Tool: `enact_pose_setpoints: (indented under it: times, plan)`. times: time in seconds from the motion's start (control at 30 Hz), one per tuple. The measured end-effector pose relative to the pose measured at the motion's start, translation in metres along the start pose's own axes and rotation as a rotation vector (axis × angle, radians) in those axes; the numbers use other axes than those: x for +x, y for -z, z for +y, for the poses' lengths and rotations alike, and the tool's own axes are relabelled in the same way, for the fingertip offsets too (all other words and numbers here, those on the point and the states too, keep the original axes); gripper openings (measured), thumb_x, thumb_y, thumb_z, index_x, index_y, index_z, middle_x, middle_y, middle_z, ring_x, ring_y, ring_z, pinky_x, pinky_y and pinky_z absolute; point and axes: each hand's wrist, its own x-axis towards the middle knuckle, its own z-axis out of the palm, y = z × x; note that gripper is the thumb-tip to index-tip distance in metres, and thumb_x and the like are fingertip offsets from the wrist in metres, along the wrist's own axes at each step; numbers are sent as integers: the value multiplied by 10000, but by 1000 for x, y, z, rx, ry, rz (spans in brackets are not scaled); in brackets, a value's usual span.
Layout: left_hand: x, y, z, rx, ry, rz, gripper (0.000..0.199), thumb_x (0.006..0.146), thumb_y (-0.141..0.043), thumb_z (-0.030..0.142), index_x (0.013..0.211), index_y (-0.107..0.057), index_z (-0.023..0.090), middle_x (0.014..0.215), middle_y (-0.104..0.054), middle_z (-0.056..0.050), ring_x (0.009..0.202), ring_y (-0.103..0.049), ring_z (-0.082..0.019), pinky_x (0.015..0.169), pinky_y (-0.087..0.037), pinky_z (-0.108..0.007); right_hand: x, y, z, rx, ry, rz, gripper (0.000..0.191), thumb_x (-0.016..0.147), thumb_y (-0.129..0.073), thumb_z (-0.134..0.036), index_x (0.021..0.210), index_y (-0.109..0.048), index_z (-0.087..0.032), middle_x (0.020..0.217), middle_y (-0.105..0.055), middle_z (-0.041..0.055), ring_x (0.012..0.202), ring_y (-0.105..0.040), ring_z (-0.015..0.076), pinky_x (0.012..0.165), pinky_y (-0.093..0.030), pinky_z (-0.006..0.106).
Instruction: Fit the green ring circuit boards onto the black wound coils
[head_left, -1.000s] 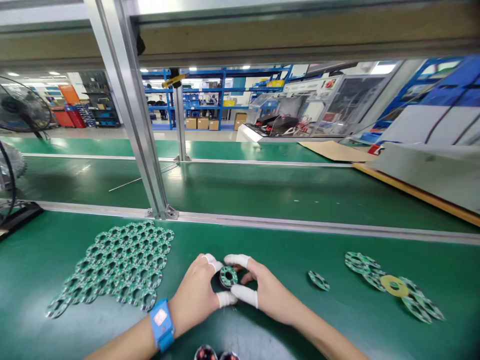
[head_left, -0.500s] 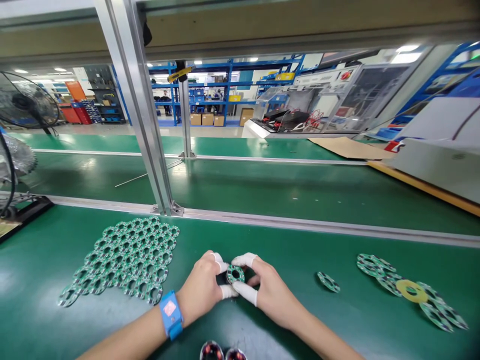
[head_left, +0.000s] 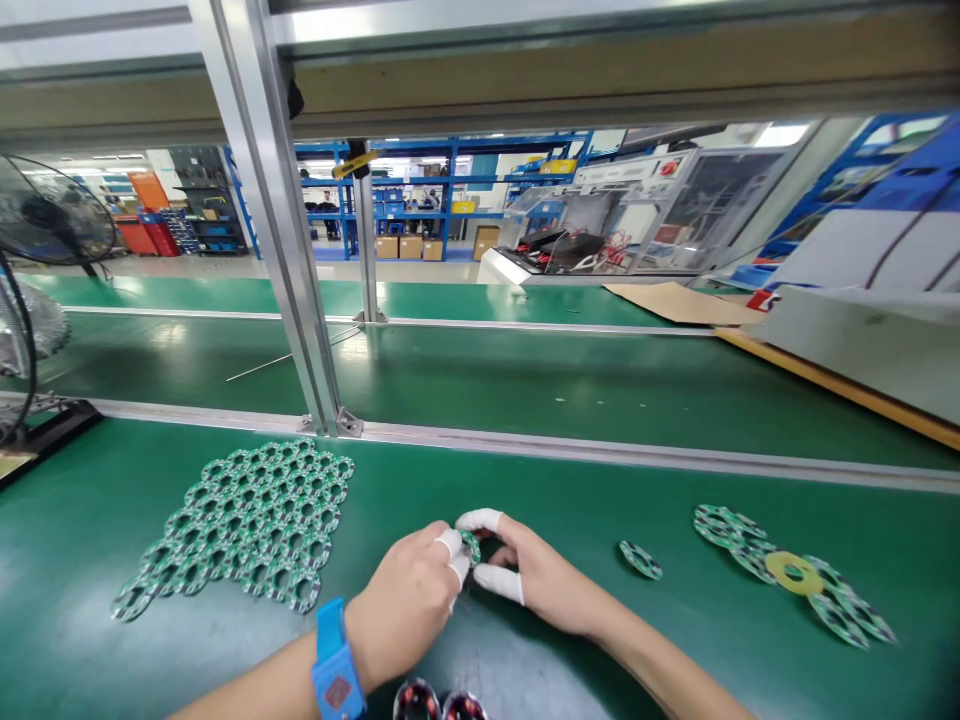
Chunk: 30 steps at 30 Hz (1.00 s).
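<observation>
A small green ring-shaped circuit board (head_left: 470, 546) is between my two hands, low over the green bench. The fingers of my left hand (head_left: 409, 595) are closed on its near left side and cover much of it. My right hand (head_left: 536, 575) has its index fingertip and thumb bent around the board's right side. White finger cots cover the working fingertips of both hands, and a blue strap sits on my left wrist. Whatever lies beneath the board is hidden by my fingers. Two round parts (head_left: 417, 702) with dark, coppery insides stand at the bottom edge, partly cut off.
Many ring boards (head_left: 255, 520) lie in a tight patch on the left. A single ring board (head_left: 640, 560) and a loose cluster (head_left: 840, 620) with a yellow ring (head_left: 793, 573) lie to the right. A metal post (head_left: 277, 220) rises behind the bench's rail (head_left: 525, 448).
My left hand has turned over the ring board, with its fingers now covering more of it. The right hand stays around the other side. The whole view has shifted slightly.
</observation>
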Motion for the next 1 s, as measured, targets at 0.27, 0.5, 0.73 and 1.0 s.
enact_pose_setpoints:
  times: [0.27, 0.5, 0.73, 1.0]
  plan:
    - [1, -10, 1, 166, -126, 104, 178, 827, -485, 53, 708, -597, 123, 723, -587, -49, 802, -555, -197, 713, -506, -300, 2, -2, 0, 23, 6, 49, 317, 708, -566, -256, 1009, -543, -159, 934, -561, 67, 671, -545, 147, 592, -476, 272]
    - [2, -13, 3, 126, -95, 57, 126, 782, -521, 41, 766, -623, 113, 793, -619, -71, 901, -565, -230, 803, -495, -335, -5, 24, -21, -173, 18, 144, 200, 679, -552, -237, 837, -641, -153, 848, -624, 73, 736, -564, 193, 616, -476, 286]
    - [9, 28, -23, -537, 354, 141, 436, 674, -533, 36, 1094, -590, 135, 1077, -591, -90, 993, -545, -206, 911, -449, -319, -21, 26, -42, -277, -116, -397, 177, 619, -600, -100, 691, -741, -177, 595, -635, -7, 513, -517, 121, 487, -371, 200]
    - [9, 11, -27, -768, 372, -97, 698, 558, -785, 319, 1170, -536, 93, 1086, -554, -127, 919, -546, -245, 816, -463, -340, -21, 6, -33, -287, -99, -474, 198, 586, -662, -83, 734, -745, -186, 581, -589, -38, 505, -479, 100, 479, -334, 177]
